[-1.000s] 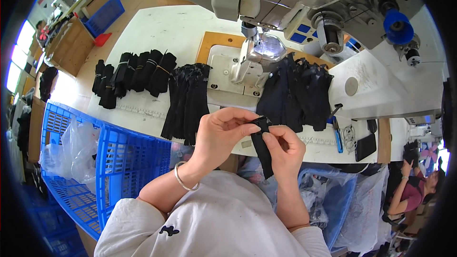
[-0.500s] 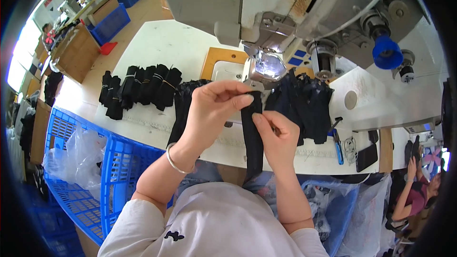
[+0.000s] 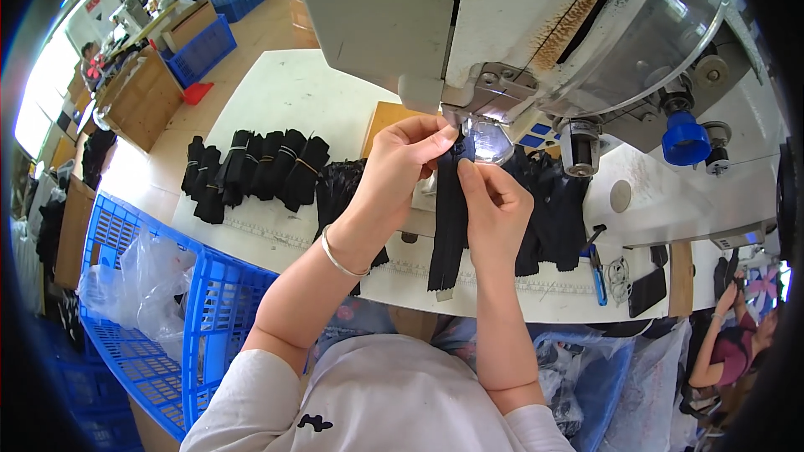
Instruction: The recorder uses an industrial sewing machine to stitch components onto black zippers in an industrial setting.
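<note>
A black zipper (image 3: 448,238) hangs from both my hands in front of the sewing machine's lit head (image 3: 488,144). My left hand (image 3: 408,155) pinches its upper end between thumb and fingers, close to the machine's needle area. Just below and to the right, my right hand (image 3: 494,201) pinches the zipper's right edge. Its lower end dangles over the table's near edge, with a small pale tab there. More black zippers (image 3: 557,209) lie fanned out to the right, behind my right hand. Another black bunch (image 3: 335,192) is partly hidden behind my left forearm.
Tied black bundles (image 3: 260,166) lie in a row on the white table (image 3: 276,92). Blue-handled snips (image 3: 597,276) and a black phone-like slab (image 3: 647,291) rest at the right. A blue crate (image 3: 209,326) holding clear plastic stands at my left. Another person (image 3: 737,347) sits far right.
Both hands have carried the zipper up and forward, its upper end now closer against the machine head. The view has shifted slightly, and both hands keep their pinch.
</note>
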A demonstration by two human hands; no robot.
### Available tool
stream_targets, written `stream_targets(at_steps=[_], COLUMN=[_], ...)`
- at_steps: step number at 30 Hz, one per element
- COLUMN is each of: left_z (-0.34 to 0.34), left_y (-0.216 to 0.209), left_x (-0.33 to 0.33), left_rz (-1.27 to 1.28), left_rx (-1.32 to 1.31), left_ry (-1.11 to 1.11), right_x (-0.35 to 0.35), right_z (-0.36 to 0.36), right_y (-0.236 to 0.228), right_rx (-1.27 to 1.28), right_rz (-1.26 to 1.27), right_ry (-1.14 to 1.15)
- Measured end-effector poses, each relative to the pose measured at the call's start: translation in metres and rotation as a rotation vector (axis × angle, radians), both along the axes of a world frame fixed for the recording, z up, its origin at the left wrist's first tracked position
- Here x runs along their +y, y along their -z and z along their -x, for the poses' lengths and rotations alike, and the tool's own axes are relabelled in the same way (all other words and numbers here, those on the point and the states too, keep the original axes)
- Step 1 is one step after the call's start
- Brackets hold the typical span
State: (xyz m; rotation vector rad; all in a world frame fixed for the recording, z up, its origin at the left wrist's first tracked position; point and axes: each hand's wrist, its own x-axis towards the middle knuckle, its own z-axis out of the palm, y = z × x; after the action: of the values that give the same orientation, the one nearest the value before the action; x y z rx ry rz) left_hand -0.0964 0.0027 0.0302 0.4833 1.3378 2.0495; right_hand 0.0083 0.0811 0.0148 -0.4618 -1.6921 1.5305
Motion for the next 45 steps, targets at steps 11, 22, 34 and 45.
stream_targets(at_steps=[11,22,34,45], left_z=[-0.003,-0.015,-0.049,-0.042], left_y=[0.003,0.006,0.021,0.029], left_x=[0.0,0.009,-0.019,-0.02], left_rz=[-0.071,-0.041,-0.034,-0.078], left_rx=[-0.116,-0.027,0.022,-0.13], left_ry=[0.007,-0.125,-0.154,-0.067], right_x=[-0.002,-0.006,-0.014,-0.021], right_z=[0.001,-0.004,-0.042,-0.047], right_y=[0.002,0.008,0.025,0.024], right_rx=[-0.001,-0.025,-0.216,-0.18], right_rz=[0.005,0.079,0.158,-0.044], right_ry=[0.01,0.029,-0.116,-0.023])
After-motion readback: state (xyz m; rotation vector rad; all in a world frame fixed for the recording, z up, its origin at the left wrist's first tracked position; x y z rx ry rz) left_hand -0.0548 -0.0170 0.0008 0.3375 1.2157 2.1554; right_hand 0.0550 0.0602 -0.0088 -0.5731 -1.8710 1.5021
